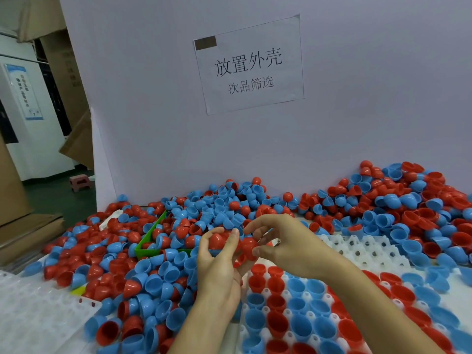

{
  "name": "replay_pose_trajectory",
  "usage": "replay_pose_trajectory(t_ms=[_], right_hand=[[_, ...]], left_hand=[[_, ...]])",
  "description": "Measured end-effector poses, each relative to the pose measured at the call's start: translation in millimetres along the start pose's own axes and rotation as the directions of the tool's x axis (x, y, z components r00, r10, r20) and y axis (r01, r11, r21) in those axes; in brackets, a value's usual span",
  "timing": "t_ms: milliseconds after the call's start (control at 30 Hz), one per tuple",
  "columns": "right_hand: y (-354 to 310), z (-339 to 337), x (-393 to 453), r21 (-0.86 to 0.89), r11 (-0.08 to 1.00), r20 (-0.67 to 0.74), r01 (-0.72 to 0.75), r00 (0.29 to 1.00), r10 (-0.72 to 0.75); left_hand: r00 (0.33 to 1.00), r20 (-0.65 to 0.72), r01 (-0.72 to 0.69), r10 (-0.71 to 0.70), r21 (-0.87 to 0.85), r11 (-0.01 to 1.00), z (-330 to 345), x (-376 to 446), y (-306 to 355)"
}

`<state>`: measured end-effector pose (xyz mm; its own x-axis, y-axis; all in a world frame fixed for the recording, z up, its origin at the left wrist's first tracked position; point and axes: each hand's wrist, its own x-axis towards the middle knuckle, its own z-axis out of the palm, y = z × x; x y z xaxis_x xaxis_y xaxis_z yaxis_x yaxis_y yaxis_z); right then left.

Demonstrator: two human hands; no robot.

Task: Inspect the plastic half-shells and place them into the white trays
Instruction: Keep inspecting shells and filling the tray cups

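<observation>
My left hand (217,261) grips a red half-shell (219,240) between thumb and fingers, lifted above the pile. Right beside it, my right hand (283,241) pinches a second red half-shell (249,247), the two shells nearly touching. Below both hands lies a white tray (367,249) whose near cups hold red and blue half-shells set open side up; its far cups are bare. A deep heap of loose red and blue half-shells (158,272) covers the table to the left and behind.
A green bin (146,247) sits half buried in the heap left of my hands. Another white tray (30,310) lies at the near left. A white board with a paper sign (249,65) walls off the back. Cardboard boxes stand at far left.
</observation>
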<state>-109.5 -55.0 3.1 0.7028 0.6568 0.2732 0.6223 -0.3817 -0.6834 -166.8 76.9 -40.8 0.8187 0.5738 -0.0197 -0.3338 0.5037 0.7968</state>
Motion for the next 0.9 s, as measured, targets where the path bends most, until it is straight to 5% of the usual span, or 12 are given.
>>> replay_pose_trajectory(t_ms=[233, 633, 900], right_hand=[[3, 12, 4, -0.059, 0.998, -0.016, -0.011, 1.0, 0.011], [9, 6, 7, 0.081, 0.996, -0.167, -0.043, 0.984, 0.056], [6, 6, 6, 0.156, 0.988, -0.183, 0.019, 0.983, 0.01]], left_hand=[[0.987, 0.035, -0.159, 0.155, 0.168, 0.973, -1, -5, -6], [0.997, 0.051, -0.052, 0.054, -0.04, 0.998, -1, -2, -2], [0.977, 0.198, -0.072, 0.078, -0.041, 0.997, -2, 0, -6]])
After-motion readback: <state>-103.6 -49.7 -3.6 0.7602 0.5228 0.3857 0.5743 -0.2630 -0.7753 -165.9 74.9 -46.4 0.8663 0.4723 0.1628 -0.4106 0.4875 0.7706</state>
